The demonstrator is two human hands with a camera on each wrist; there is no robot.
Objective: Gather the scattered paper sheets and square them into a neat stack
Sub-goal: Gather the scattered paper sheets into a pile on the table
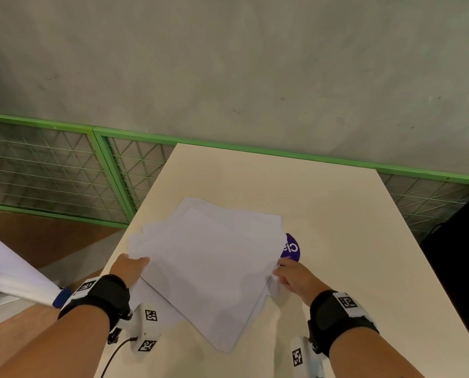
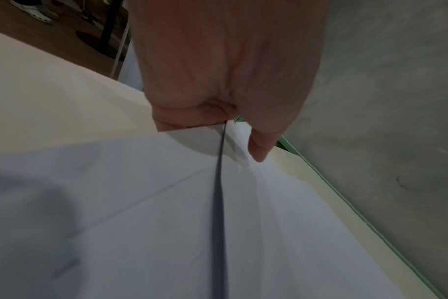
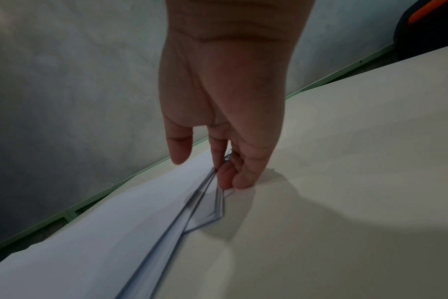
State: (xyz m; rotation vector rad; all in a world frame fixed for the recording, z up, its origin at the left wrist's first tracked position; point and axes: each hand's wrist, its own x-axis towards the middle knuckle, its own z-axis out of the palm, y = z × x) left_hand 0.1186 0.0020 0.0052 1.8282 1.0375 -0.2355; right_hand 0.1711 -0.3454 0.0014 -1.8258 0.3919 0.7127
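A loose, fanned pile of white paper sheets (image 1: 211, 257) lies in the middle of the cream table (image 1: 337, 214), its corners pointing different ways. My left hand (image 1: 139, 264) holds the pile's left edge; in the left wrist view its thumb (image 2: 258, 149) lies on top of the paper sheets (image 2: 166, 222) and its curled fingers sit underneath. My right hand (image 1: 278, 274) grips the right edge. In the right wrist view its curled fingertips (image 3: 230, 180) press on several misaligned sheet edges (image 3: 205, 204), and the thumb hovers over the top sheet.
A round purple sticker (image 1: 292, 248) shows from under the pile's right corner. Behind the table stand a green-framed wire mesh fence (image 1: 50, 170) and a grey wall. A black object (image 1: 459, 255) is at the right, and a white sheet-like thing (image 1: 12, 268) beyond the table's left edge.
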